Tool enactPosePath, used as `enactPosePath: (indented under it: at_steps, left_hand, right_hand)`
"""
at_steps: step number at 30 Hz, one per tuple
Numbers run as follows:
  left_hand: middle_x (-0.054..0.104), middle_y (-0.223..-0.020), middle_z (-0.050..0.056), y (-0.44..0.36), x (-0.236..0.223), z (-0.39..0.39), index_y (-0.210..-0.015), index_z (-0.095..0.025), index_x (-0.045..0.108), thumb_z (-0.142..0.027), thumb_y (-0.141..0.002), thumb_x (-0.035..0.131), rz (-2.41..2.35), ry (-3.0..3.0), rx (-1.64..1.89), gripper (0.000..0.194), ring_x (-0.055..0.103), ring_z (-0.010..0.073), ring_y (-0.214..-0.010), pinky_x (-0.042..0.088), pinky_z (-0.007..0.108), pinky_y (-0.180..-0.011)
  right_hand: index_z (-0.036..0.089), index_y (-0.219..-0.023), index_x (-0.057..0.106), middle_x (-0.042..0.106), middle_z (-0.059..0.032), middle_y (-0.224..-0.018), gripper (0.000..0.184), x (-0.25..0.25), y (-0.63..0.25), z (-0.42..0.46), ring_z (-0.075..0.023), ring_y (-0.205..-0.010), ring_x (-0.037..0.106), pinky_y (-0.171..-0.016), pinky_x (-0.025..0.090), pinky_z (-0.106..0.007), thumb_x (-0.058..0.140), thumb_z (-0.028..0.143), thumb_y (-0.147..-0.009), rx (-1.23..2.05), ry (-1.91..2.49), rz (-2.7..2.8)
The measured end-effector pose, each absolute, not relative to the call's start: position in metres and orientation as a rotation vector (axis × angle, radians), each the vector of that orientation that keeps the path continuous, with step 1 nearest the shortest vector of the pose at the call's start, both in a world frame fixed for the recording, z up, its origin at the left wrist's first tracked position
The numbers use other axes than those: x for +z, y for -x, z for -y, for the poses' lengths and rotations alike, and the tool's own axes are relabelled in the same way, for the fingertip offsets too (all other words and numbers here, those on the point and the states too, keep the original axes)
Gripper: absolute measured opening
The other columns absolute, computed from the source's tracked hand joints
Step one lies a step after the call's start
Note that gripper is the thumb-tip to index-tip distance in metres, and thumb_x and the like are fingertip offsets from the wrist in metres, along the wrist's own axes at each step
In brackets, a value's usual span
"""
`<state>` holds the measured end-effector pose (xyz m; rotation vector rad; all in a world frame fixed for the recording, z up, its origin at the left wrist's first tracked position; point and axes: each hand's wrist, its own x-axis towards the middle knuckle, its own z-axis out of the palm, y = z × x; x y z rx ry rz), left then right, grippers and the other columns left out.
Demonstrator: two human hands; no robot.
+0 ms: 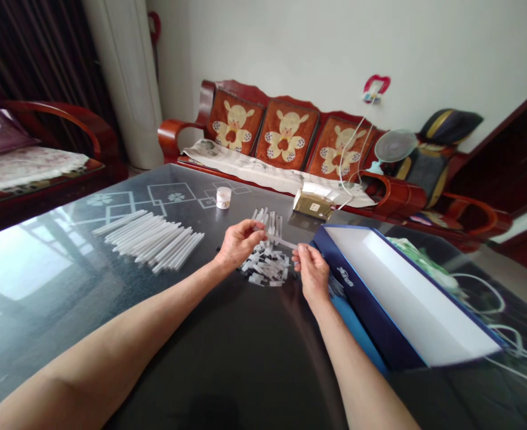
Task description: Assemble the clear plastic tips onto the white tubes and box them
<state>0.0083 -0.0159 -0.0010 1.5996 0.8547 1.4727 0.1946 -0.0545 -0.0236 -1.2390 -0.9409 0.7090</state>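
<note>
A thin whitish translucent stick is stretched between my two hands above the table. My right hand pinches its right end between thumb and fingers. At the other end are the closed fingertips of my left hand, which seem to grip it too. Beneath lies a loose pile of small clear, white and black plastic pieces. Behind the stick, several upright-looking pale sticks lie bunched together. To the left, many white pen-like sticks are laid side by side in a slanting row.
A long blue box with a white inside stands close by my right forearm. Further back are a small round tub and a tissue box. White cables trail at the right. Beyond the dark glossy table stands a wooden sofa.
</note>
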Motion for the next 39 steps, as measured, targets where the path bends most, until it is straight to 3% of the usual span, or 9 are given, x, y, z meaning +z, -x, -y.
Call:
enactPosePath:
  at_steps: [5,10,17,25,33,39]
  left_hand:
    - [0.064,-0.084,0.006,-0.001,0.0,0.023,-0.095,-0.016,0.065,-0.025,-0.087,0.048,-1.068,-2.598,1.135,0.02,0.06,0.015,-0.077,0.046,0.026,-0.072]
    - [0.06,-0.074,0.007,-0.011,0.008,0.04,-0.083,-0.015,0.063,-0.031,-0.093,0.042,-1.251,-3.037,0.771,0.028,0.058,0.0195,-0.077,0.043,0.034,-0.078]
    - [0.06,-0.082,0.005,-0.012,-0.004,0.037,-0.09,-0.017,0.062,-0.036,-0.094,0.039,-1.359,-2.778,0.831,0.03,0.058,0.0144,-0.068,0.043,0.024,-0.059]
    - [0.058,-0.088,0.007,-0.018,-0.003,0.047,-0.088,-0.016,0.06,-0.03,-0.094,0.039,-1.417,-2.811,0.906,0.026,0.058,0.0155,-0.076,0.045,0.022,-0.061]
    - [0.061,-0.083,0.007,-0.02,-0.006,0.045,-0.088,-0.015,0.062,-0.033,-0.094,0.041,-1.303,-2.692,0.947,0.027,0.058,0.0145,-0.069,0.044,0.023,-0.06]
    - [0.059,-0.059,0.001,-0.021,0.002,0.04,-0.067,-0.015,0.062,-0.032,-0.087,0.051,-1.036,-2.213,0.991,0.028,0.055,0.0106,-0.054,0.042,0.021,-0.055]
  right_hand:
    - [0.017,-0.082,0.058,0.059,0.0043,-0.065,0.038,-0.023,-0.196,0.052,-0.0076,-0.055,0.053,-0.047,0.04,-0.018,0.076,0.044,-0.06,0.851,1.132,0.814]
    - [0.018,-0.084,0.059,0.06,0.0036,-0.07,0.037,-0.024,-0.182,0.056,-0.0093,-0.059,0.055,-0.051,0.045,-0.02,0.075,0.042,-0.062,0.87,1.109,0.935]
    - [0.019,-0.09,0.061,0.063,0.0019,-0.077,0.038,-0.019,-0.171,0.061,-0.0111,-0.068,0.06,-0.057,0.048,-0.021,0.077,0.039,-0.062,1.063,1.013,0.883]
    - [0.017,-0.08,0.063,0.068,0.0008,-0.069,0.038,-0.015,-0.158,0.064,-0.0123,-0.06,0.061,-0.047,0.043,-0.02,0.081,0.041,-0.056,1.128,1.063,0.741]
    - [0.018,-0.079,0.064,0.069,0.0006,-0.07,0.035,-0.012,-0.161,0.062,-0.0121,-0.059,0.06,-0.054,0.047,-0.024,0.08,0.039,-0.056,1.055,1.029,0.738]
    - [0.017,-0.085,0.067,0.069,-0.0003,-0.075,0.034,-0.013,-0.169,0.063,-0.0119,-0.063,0.059,-0.063,0.049,-0.027,0.077,0.04,-0.062,0.991,1.011,0.896]
